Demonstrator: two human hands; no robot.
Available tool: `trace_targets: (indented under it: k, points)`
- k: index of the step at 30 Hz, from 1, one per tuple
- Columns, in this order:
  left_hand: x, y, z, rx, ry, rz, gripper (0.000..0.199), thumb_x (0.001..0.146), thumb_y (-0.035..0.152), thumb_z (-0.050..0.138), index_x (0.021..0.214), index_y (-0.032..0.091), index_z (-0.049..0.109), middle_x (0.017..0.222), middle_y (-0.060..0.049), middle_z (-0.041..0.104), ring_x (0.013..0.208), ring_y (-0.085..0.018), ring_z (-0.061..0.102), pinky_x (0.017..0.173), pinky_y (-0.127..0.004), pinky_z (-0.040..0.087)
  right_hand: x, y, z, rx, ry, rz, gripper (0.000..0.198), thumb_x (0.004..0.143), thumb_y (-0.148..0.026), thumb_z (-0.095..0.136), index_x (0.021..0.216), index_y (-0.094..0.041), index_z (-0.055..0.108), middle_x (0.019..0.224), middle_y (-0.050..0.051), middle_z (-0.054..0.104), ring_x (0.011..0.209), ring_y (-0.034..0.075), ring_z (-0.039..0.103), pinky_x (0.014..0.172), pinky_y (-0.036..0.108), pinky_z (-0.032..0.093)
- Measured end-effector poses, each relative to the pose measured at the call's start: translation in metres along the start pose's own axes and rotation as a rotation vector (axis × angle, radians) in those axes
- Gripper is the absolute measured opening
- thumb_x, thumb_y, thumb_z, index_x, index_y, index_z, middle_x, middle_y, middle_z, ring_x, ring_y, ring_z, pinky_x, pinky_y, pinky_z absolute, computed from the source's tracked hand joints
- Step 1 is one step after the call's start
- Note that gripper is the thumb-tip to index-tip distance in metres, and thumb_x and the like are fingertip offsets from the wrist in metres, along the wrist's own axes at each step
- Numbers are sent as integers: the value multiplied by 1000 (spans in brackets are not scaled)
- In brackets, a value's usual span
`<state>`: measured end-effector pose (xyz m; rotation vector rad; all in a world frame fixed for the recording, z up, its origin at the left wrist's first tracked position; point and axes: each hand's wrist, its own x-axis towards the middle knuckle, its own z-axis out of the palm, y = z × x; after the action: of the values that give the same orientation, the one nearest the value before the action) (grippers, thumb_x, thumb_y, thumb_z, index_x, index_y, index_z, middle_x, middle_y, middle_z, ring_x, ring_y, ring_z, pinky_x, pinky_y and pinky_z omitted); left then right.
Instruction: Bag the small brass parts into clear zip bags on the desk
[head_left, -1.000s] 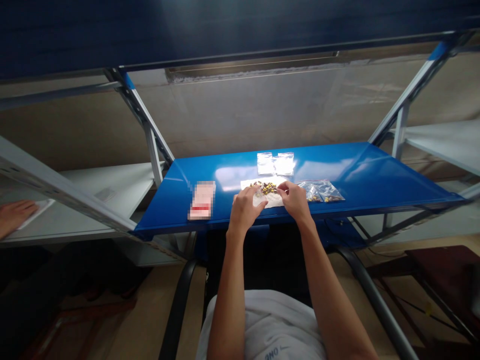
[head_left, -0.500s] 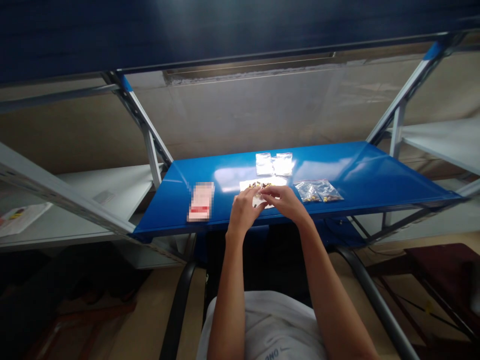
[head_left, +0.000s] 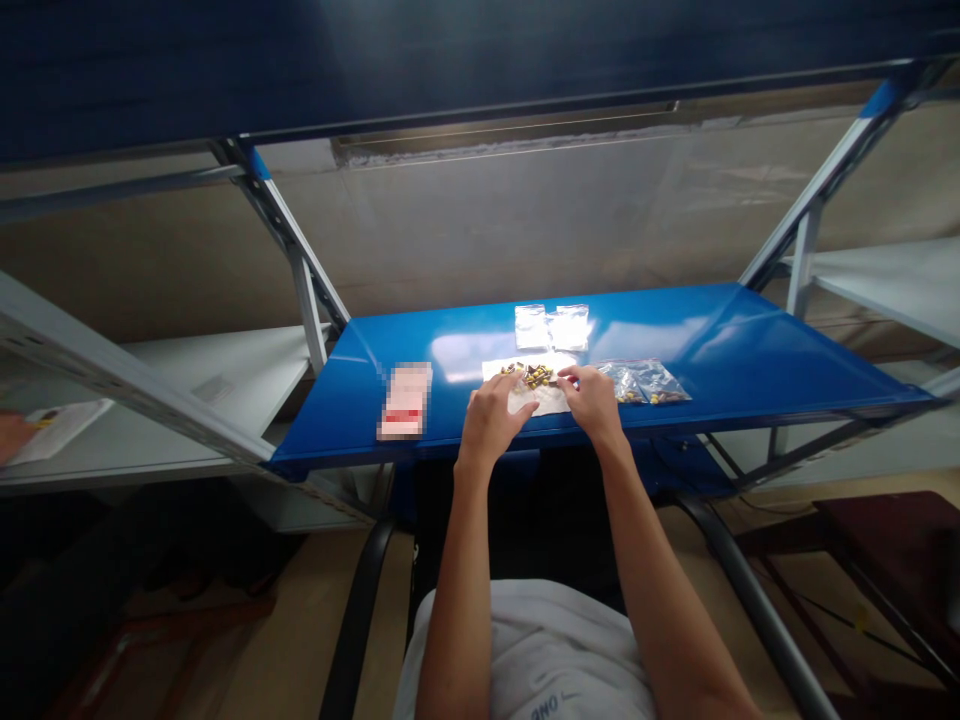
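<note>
Small yellow and dark pieces (head_left: 538, 377) lie heaped on a white sheet of paper (head_left: 550, 403) near the front edge of the blue table; their kind is too small to tell. My left hand (head_left: 491, 412) rests at the left side of the sheet, its thumb stretched away from the fingers and nothing visible between them. At the heap's right edge, my right hand (head_left: 592, 400) has thumb and forefinger drawn together in a pinch. Whatever they hold, if anything, cannot be made out. Just right of that hand are clear plastic bags (head_left: 664, 380) with similar small pieces inside.
Two shiny plastic bags (head_left: 532, 328) lie behind the sheet. A pinkish, pixelated rectangular item (head_left: 405, 400) is on the table's left. Metal posts (head_left: 296, 245) flank the blue table (head_left: 705, 340). Another person's hand (head_left: 13, 436) touches a paper on the left shelf (head_left: 202, 385).
My right hand has moved right, away from my left hand, uncovering the heap of small pieces. My left hand stays nearly in place. Another person's hand has appeared at the far left.
</note>
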<state>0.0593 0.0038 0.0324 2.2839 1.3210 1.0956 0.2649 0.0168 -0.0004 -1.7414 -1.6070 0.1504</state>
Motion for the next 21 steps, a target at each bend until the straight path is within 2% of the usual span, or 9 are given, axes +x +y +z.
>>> trace_targets:
  k: [5,13,17,21]
  points:
    - [0,-2,0,4,6,5,48,88,25,83,133,19,68,136,-14,73,125,-31,70,108,-46,56,-1,-1,6,-78,-22,25,24,97,-25,61,109,-15,79,100,14,71,96,28,67,90,37,48]
    - [0,0,-1,-11,0,-1,49,88,23,83,134,19,68,136,-14,73,125,-31,70,107,-46,57,-1,-1,-3,-102,-40,51,14,94,-25,63,92,-17,75,95,14,71,91,28,66,86,37,47]
    - [-1,0,-1,-19,-11,-7,54,86,23,84,137,20,67,138,-14,72,127,-31,69,109,-47,56,-1,-11,-14,119,-28,42,17,95,-28,61,89,-19,74,84,10,75,82,26,69,79,36,48]
    - [0,0,0,-44,-24,8,58,86,23,85,141,21,65,142,-14,70,131,-32,68,111,-49,55,-1,-30,-25,390,-116,-4,17,89,-35,67,86,-20,76,79,6,78,75,23,71,73,33,49]
